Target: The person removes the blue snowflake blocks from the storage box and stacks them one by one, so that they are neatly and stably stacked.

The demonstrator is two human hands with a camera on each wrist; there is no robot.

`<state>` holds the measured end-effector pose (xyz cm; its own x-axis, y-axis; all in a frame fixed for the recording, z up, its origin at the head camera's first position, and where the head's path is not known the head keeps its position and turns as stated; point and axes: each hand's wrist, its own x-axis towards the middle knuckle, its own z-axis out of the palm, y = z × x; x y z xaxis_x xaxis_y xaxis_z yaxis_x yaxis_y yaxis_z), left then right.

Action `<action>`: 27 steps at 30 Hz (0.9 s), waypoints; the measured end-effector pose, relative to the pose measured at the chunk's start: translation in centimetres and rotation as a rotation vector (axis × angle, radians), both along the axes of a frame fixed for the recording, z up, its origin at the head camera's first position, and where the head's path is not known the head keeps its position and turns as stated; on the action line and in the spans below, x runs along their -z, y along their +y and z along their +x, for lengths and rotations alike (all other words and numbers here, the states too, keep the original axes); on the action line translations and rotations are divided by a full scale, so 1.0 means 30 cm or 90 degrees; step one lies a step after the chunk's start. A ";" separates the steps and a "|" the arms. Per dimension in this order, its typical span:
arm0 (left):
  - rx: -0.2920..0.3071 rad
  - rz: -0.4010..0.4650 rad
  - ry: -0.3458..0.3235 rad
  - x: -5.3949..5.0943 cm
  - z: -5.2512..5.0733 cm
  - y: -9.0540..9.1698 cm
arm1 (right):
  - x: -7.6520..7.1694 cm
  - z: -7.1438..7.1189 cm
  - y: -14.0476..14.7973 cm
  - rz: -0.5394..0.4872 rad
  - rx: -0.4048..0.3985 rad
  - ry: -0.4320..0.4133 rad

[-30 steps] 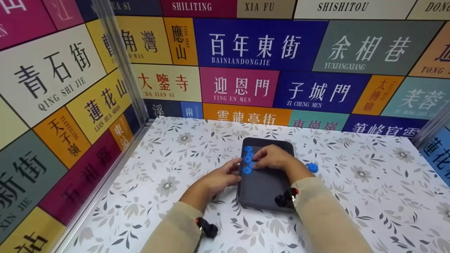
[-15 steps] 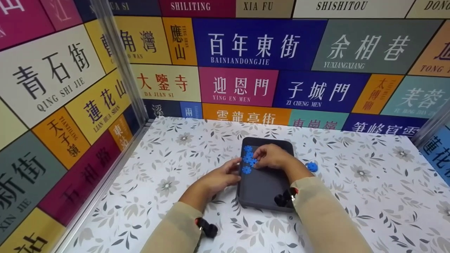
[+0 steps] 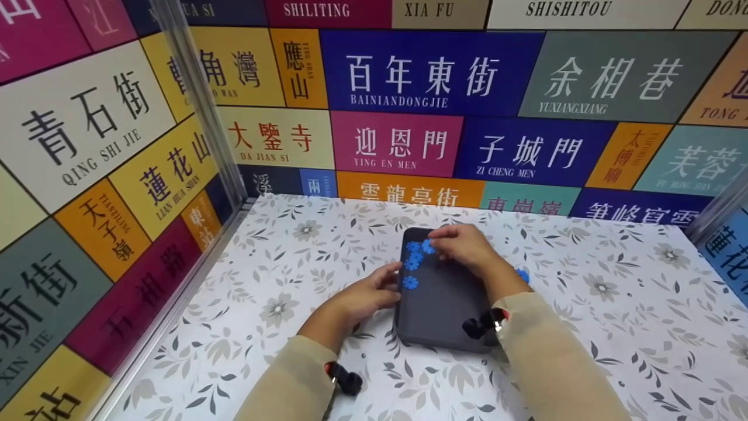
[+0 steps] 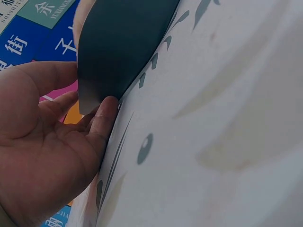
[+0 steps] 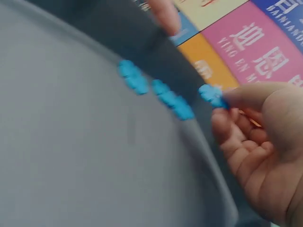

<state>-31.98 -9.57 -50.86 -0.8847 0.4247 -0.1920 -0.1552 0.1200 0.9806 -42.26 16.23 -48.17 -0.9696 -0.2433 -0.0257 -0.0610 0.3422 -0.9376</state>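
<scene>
A dark grey tray [image 3: 444,304] lies on the table. Several blue snowflake-shaped discs [image 3: 411,282] are inside along its left side. My right hand [image 3: 464,251] pinches another blue snowflake disc [image 5: 211,95] between thumb and finger, near the tray's far rim. In the right wrist view it is raised apart from the row of discs [image 5: 173,100]. My left hand [image 3: 356,301] rests against the tray's left side, thumb and fingers spread along it. In the left wrist view, the left hand's fingertips [image 4: 108,106] touch the tray's outer wall [image 4: 123,52].
Another blue piece [image 3: 522,275] sits on the table right of the tray, partly hidden by the right forearm. The table [image 3: 315,251] has a leaf-and-flower pattern. Walls of coloured sign panels [image 3: 432,76] stand behind and to the left.
My right hand has moved up and slightly right, towards the tray's far rim, carrying a disc away from the row. The left hand has stayed in place.
</scene>
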 end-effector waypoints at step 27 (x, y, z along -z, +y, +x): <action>-0.011 -0.032 -0.004 -0.005 0.010 -0.002 | 0.034 0.249 0.553 -0.205 0.188 -0.076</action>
<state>-31.69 -9.62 -50.70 -0.8904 0.3996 -0.2179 -0.1631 0.1670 0.9724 -34.79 32.83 -49.20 -0.9935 0.0286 -0.1101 0.1106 0.0179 -0.9937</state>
